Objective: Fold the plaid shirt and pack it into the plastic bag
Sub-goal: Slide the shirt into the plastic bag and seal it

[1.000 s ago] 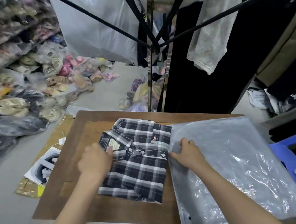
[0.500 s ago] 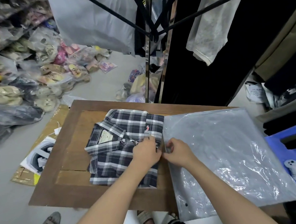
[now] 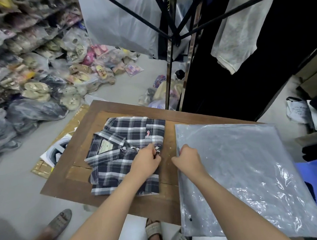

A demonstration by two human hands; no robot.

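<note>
plaid shirt (image 3: 129, 139) collar left | left hand (image 3: 147, 161) pinching it | right hand (image 3: 188, 159) apparently pinching plastic bag (image 3: 239, 161)

Grey floor (image 3: 126, 84), wooden table (image 3: 105, 108), bagged slippers (image 3: 46, 70) heaped left.

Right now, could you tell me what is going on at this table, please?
A person is packing a folded plaid shirt on the wooden table. The left hand pinches the shirt's right edge, while the right hand grips the near edge of the plastic bag lying flat beside it. The shirt is not yet inside.
</note>
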